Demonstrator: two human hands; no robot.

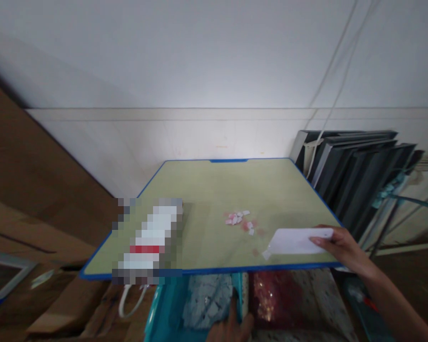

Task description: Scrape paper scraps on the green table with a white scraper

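Note:
My right hand [338, 242] grips the right end of a white hang tag [292, 241], thumb on top. The tag has cut corners and a small hole near my thumb. At its lower left corner sits a small whitish piece [267, 253]. My left hand [231, 327] is at the bottom edge, index finger stretched out and thumb apart, over the right side of a teal basket [153, 308]. Inside the basket lie many white pieces [209, 299]. Several small white and pinkish pieces [236, 218] are scattered mid-table among faint pink stains.
The folding table [207, 185] has a pale green top and blue edge. A blurred-out white box-like item [153, 237] is on its left. Dark folded panels [360, 161] lean at right. Below is a red bag [271, 299]; cardboard [64, 304] lies lower left.

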